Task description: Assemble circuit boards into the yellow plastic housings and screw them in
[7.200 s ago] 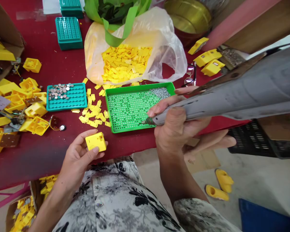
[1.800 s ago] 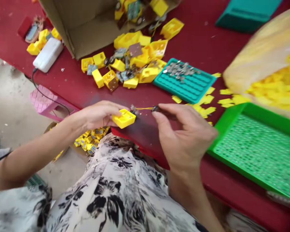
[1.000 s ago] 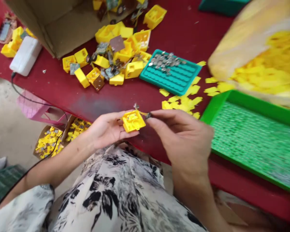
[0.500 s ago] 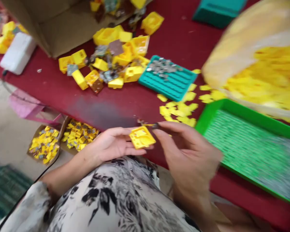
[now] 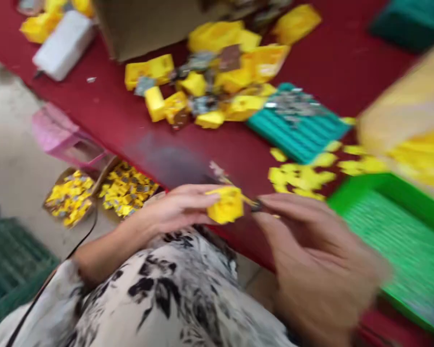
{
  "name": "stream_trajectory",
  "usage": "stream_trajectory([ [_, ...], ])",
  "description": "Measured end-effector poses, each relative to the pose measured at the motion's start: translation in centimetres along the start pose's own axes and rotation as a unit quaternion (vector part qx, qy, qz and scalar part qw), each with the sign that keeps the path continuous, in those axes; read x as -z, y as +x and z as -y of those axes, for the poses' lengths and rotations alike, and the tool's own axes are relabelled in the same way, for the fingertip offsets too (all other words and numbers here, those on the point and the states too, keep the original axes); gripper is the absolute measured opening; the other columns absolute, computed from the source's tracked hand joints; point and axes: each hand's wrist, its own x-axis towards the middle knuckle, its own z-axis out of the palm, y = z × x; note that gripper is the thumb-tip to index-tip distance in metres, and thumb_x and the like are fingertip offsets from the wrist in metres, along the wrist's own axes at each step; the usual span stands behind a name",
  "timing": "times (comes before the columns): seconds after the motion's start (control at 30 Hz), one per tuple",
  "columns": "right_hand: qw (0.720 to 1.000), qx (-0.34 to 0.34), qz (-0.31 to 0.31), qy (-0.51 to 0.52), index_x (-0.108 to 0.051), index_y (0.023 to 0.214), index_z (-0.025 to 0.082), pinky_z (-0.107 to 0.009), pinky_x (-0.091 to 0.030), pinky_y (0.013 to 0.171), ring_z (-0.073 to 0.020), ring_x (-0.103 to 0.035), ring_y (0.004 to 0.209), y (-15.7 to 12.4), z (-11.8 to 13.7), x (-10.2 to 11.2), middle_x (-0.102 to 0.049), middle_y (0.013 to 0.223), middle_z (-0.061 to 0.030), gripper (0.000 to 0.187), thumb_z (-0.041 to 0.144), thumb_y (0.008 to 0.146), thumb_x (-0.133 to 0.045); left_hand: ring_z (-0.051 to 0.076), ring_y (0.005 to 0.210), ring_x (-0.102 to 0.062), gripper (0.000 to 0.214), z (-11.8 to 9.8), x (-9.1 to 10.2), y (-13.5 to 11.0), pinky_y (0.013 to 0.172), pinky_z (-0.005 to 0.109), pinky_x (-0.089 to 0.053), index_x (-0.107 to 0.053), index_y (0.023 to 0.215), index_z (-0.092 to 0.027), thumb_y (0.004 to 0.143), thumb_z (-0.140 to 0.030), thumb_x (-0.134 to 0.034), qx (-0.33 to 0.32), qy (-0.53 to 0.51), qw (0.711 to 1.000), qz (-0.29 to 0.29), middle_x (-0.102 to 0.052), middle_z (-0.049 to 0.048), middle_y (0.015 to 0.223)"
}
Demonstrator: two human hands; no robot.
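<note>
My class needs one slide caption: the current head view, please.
At a red table, the left hand holds a yellow casing while the right hand pinches a small dark part.

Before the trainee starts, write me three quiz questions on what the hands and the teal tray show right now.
1. What do the fingers of the right hand pinch?
2. True or false: small silvery pieces lie on the teal tray.
3. Fill the gap: the yellow case is held in the ___ hand.

Key:
1. A small dark part; blur hides its details.
2. True.
3. Left; the left hand holds it.
</note>
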Motion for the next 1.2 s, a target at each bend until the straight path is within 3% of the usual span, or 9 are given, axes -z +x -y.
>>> stream_trajectory([
  [0.17,0.996,0.035,0.036,-0.069,-0.069,0.092,0.023,-0.029,-0.053,0.072,-0.0136,-0.061,0.081,1.5,-1.2,0.3,-0.064,0.087,-0.0004,0.010,0.016,0.084,-0.070,0.017,0.087,-0.069,0.028,-1.2,0.1,0.7,0.079,0.028,-0.055,-0.075,0.103,-0.018,0.076,-0.023,-0.078,-0.029,0.076,0.997,-0.012,-0.074,0.0091,0.106],
  [0.33,0.990,0.081,0.046,-0.108,-0.067,0.090,0.018,-0.030,-0.051,0.072,-0.0145,-0.058,0.080,0.9,-1.6,0.4,-0.062,0.083,-0.0027,0.005,0.015,0.086,-0.068,0.017,0.089,-0.069,0.031,-0.9,-1.1,0.9,0.082,0.028,-0.054,-0.075,0.105,-0.018,0.076,-0.026,-0.079,-0.032,0.120,0.992,-0.033,-0.075,0.0096,0.105],
  [0.47,0.989,0.079,0.031,-0.118,-0.066,0.089,0.018,-0.031,-0.049,0.071,-0.0150,-0.058,0.077,0.7,-1.8,0.0,-0.062,0.082,-0.0028,0.005,0.013,0.087,-0.065,0.015,0.088,-0.066,0.033,-0.4,-1.8,0.9,0.082,0.028,-0.053,-0.076,0.104,-0.020,0.073,-0.031,-0.082,-0.050,0.132,0.990,-0.028,-0.074,0.0079,0.106],
  [0.67,0.981,0.083,0.033,-0.175,-0.067,0.091,0.012,-0.031,-0.046,0.069,-0.0174,-0.054,0.078,0.5,-1.4,-0.1,-0.061,0.083,-0.0068,0.007,0.010,0.089,-0.061,0.014,0.094,-0.062,0.035,0.4,-2.4,0.6,0.085,0.026,-0.047,-0.073,0.116,-0.023,0.082,-0.034,-0.074,-0.088,0.196,0.976,-0.040,-0.073,0.0063,0.111],
  [0.9,0.965,0.100,0.086,-0.227,-0.064,0.071,0.012,-0.033,-0.039,0.061,-0.0191,-0.047,0.072,0.8,-0.6,0.3,-0.058,0.077,-0.0087,0.018,0.004,0.086,-0.058,0.021,0.114,-0.058,0.038,0.7,-3.3,0.3,0.097,0.032,-0.043,-0.068,0.122,-0.019,0.086,-0.032,-0.069,-0.107,0.288,0.947,-0.096,-0.065,0.0089,0.130],
  [1.03,0.967,0.083,0.082,-0.227,-0.065,0.076,0.012,-0.034,-0.042,0.062,-0.0196,-0.050,0.073,0.9,-1.0,0.2,-0.060,0.078,-0.0084,0.017,0.009,0.090,-0.056,0.021,0.109,-0.061,0.044,1.0,-3.4,0.8,0.095,0.034,-0.047,-0.063,0.123,-0.018,0.081,-0.031,-0.074,-0.093,0.267,0.956,-0.084,-0.067,0.0090,0.120],
  [1.13,0.983,0.070,0.074,-0.156,-0.067,0.093,0.013,-0.031,-0.050,0.069,-0.0173,-0.060,0.079,0.9,-1.2,0.8,-0.065,0.086,-0.0068,0.011,0.011,0.091,-0.057,0.017,0.089,-0.066,0.047,1.0,-3.3,1.3,0.083,0.032,-0.055,-0.060,0.116,-0.016,0.075,-0.030,-0.079,-0.078,0.209,0.971,-0.087,-0.068,0.0061,0.105],
  [1.2,0.990,0.047,0.036,-0.130,-0.067,0.104,0.015,-0.029,-0.053,0.075,-0.0159,-0.064,0.085,0.9,-1.2,1.5,-0.067,0.094,-0.0065,0.016,0.011,0.091,-0.058,0.015,0.082,-0.069,0.047,0.8,-3.4,1.5,0.074,0.028,-0.056,-0.057,0.113,-0.016,0.074,-0.028,-0.080,-0.076,0.206,0.971,-0.094,-0.069,0.0053,0.099],
])
